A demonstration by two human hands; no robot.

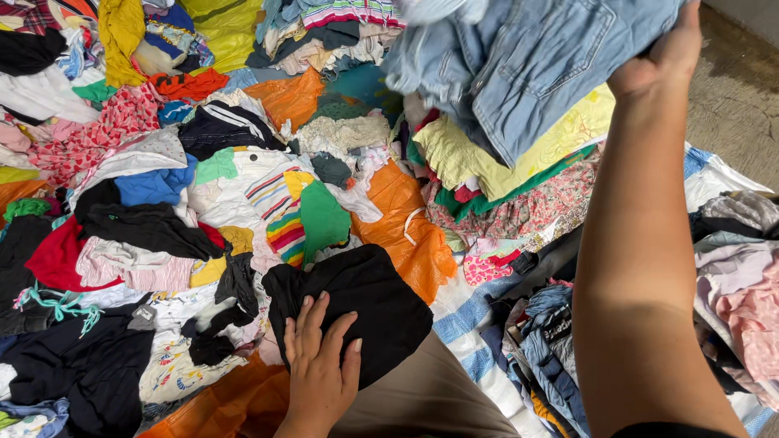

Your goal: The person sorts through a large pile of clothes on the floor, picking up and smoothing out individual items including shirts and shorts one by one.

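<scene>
Lying low in the middle of the view, a black garment (357,304) sits crumpled on a wide heap of mixed clothing. The person's left hand (319,365) rests flat on its near edge, fingers spread and pressing down on the cloth, not closed around it. Just under the hand and the black garment, a tan cloth (422,401) runs toward the bottom edge.

High at the upper right, well apart from the black garment, the right hand (661,57) is raised with its forearm filling the right side of the view. Its fingers are clamped on a pale blue denim garment (527,61), which hangs bunched above the heap.

Beside the black garment, to its right, lies a bright orange plastic bag (406,227). Beyond it are a striped and green top (296,211), a yellow-green garment (487,154) beneath the denim, and a floral pink cloth (527,211). To the left lie more dark clothes (89,365) and a red piece (57,259). Folded jeans (552,357) lie by the right forearm.
</scene>
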